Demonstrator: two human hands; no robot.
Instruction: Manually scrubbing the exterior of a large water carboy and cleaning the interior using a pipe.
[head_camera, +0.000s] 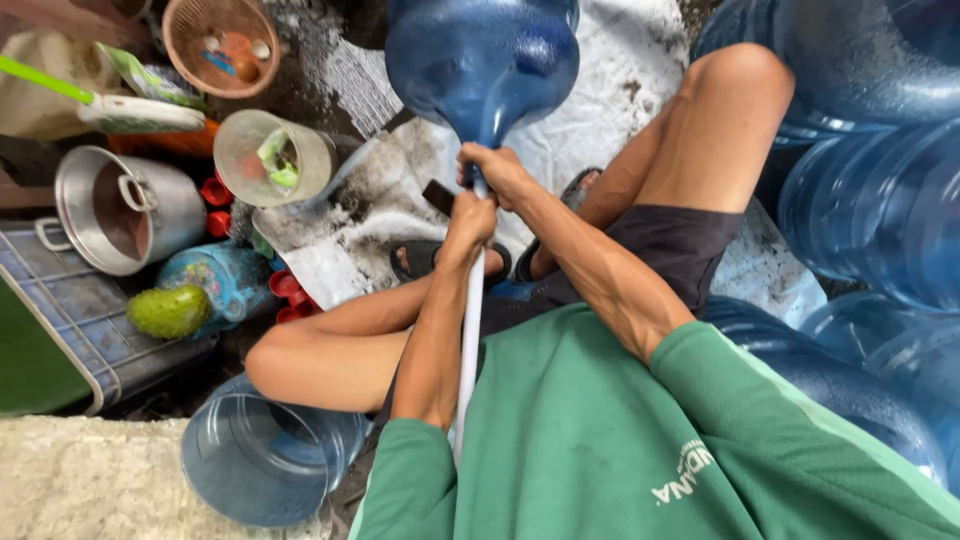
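My right hand (500, 172) grips the neck of the big blue water jug (482, 60) lying ahead; my left hand (470, 222) is clenched on the white rod (468, 340) entering it. Steel pot (120, 210), plastic jar (272, 158) and more jugs (870, 200) around.

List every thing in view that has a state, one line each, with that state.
Large blue water jug: tipped, neck toward the hands.
White rod: gripped by both hands, its end at the jug neck.
Left hand: closed on the rod.
Right hand: closed on the rod at the jug mouth.
Metal pot: on its side, open.
Cut-open jug: on its side.
Clear plastic container: tipped, open.
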